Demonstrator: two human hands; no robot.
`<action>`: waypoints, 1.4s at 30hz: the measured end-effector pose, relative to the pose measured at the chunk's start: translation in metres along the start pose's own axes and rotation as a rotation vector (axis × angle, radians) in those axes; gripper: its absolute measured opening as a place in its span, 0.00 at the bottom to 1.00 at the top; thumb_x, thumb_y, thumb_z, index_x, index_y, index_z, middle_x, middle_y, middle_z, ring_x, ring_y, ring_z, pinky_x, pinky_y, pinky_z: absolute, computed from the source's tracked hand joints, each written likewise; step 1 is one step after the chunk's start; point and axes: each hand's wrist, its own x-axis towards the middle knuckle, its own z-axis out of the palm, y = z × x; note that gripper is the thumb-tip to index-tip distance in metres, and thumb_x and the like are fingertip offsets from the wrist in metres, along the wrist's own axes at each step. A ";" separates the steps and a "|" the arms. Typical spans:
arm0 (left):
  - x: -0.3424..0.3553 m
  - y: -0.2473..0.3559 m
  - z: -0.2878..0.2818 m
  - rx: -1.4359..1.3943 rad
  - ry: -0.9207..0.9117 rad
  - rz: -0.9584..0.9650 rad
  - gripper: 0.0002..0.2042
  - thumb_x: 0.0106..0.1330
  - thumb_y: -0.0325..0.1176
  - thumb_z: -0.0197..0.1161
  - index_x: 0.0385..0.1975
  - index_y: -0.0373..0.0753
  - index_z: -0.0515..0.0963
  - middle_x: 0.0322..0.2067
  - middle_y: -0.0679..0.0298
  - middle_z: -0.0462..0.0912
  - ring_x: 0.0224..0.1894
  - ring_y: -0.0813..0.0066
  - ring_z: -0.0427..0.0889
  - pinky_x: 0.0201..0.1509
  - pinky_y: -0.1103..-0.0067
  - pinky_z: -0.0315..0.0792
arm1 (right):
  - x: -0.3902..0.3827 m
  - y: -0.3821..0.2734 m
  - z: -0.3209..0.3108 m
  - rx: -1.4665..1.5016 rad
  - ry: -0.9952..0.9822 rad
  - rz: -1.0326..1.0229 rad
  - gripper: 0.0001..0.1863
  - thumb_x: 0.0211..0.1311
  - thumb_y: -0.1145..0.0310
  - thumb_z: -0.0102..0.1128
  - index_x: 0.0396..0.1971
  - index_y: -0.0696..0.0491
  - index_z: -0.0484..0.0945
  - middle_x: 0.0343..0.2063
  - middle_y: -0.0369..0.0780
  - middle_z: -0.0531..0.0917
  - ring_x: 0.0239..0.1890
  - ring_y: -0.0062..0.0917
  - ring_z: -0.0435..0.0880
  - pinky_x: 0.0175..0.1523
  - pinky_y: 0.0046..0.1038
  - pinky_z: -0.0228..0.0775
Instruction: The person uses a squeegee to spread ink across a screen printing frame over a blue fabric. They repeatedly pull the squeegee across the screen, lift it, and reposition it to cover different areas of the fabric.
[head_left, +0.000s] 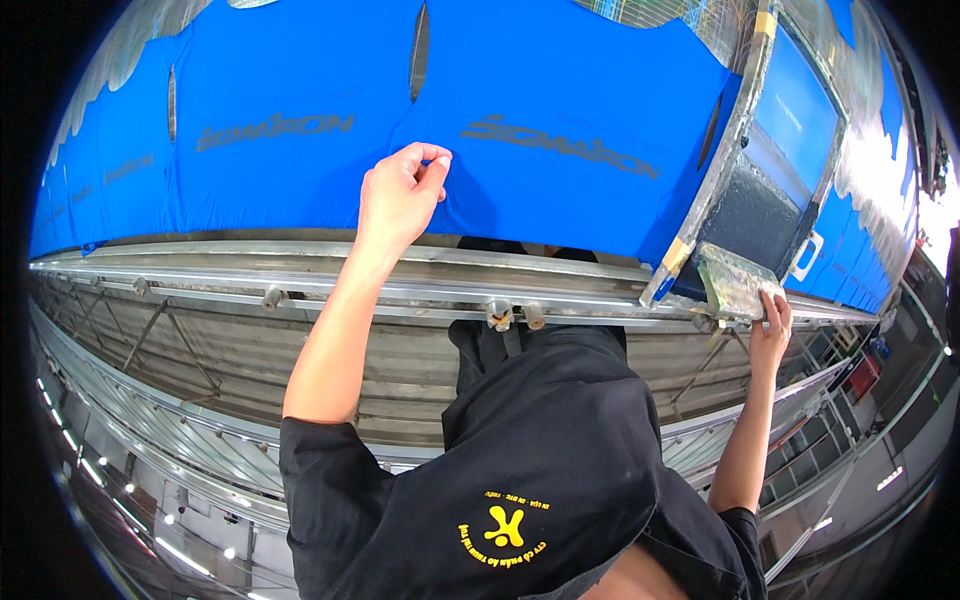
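Observation:
My left hand [405, 190] is closed, thumb and forefinger pinched over blue fabric [560, 70] with dark printed lettering; whether cloth is between the fingertips is hard to tell. Creases and a shadow show beside it. At the right, my right hand [771, 330] grips a pale, worn squeegee [735, 285], which lies across the lower end of a rectangular printing screen [735, 180] with a metal frame, tape and dark ink. Several blue cloth pieces, with slits between them, lie side by side along the long table.
A metal rail [400, 292] with small stop fittings [500, 314] runs along the table's near edge. A white handle [808, 256] sticks out from the screen's right side. Metal framework shows below. My dark-clothed body is close to the rail.

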 end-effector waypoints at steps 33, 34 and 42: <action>0.012 0.005 0.004 0.049 -0.005 0.008 0.12 0.74 0.37 0.66 0.43 0.34 0.88 0.25 0.64 0.87 0.26 0.81 0.84 0.31 0.78 0.74 | -0.001 0.001 0.001 -0.017 -0.003 -0.002 0.37 0.53 0.88 0.63 0.63 0.43 0.84 0.63 0.43 0.79 0.67 0.42 0.77 0.68 0.39 0.71; 0.013 0.005 0.005 0.069 0.005 0.018 0.12 0.74 0.37 0.66 0.43 0.33 0.88 0.24 0.65 0.86 0.25 0.82 0.82 0.30 0.79 0.73 | -0.001 -0.001 0.000 -0.016 -0.007 0.005 0.37 0.53 0.88 0.63 0.63 0.43 0.84 0.63 0.43 0.79 0.67 0.42 0.77 0.68 0.38 0.71; 0.014 0.002 0.002 -0.016 0.051 -0.014 0.11 0.72 0.36 0.66 0.42 0.37 0.89 0.23 0.65 0.86 0.25 0.79 0.84 0.29 0.78 0.74 | 0.000 -0.004 -0.002 -0.035 0.011 -0.014 0.37 0.52 0.88 0.64 0.63 0.44 0.84 0.62 0.43 0.79 0.65 0.41 0.78 0.68 0.38 0.72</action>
